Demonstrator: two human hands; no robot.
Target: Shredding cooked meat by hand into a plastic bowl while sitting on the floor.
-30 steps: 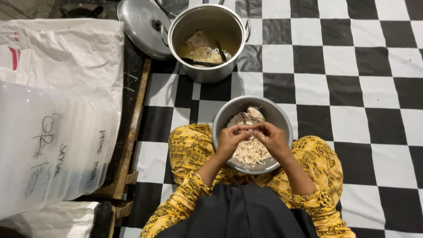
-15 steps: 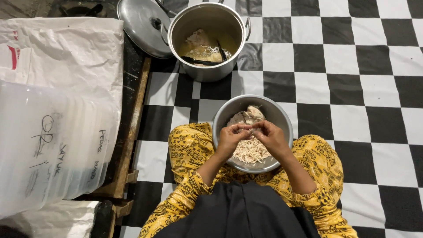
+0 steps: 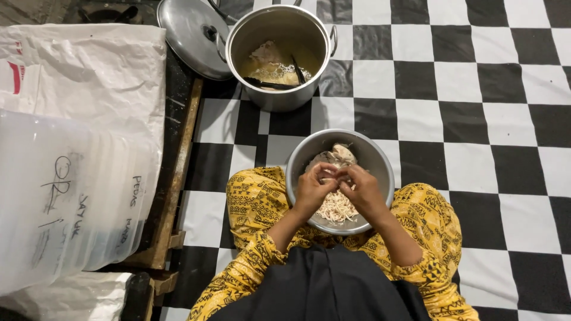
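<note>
I sit cross-legged in yellow patterned trousers with a steel bowl (image 3: pixel 380 160) resting between my knees. Pale shredded meat (image 3: pixel 336 208) is heaped in the bowl, and a larger uncut piece (image 3: pixel 341 153) lies at its far side. My left hand (image 3: pixel 311 188) and my right hand (image 3: pixel 360 188) meet over the bowl, fingertips pinched together on a small piece of the meat (image 3: pixel 334 177). Both wrists hide the near rim of the bowl.
A tall steel pot (image 3: pixel 279 98) with broth, meat and a dark utensil stands ahead, its lid (image 3: pixel 185 32) leaning at its left. Stacked translucent plastic containers (image 3: pixel 65 196), white sacks (image 3: pixel 89 71) and a wooden frame (image 3: pixel 175 178) line the left side. The floor covering is black-and-white checked (image 3: pixel 476 89).
My hands stay over the bowl; the fingers have shifted slightly as they work the piece of meat. The bowl and the pot have not moved.
</note>
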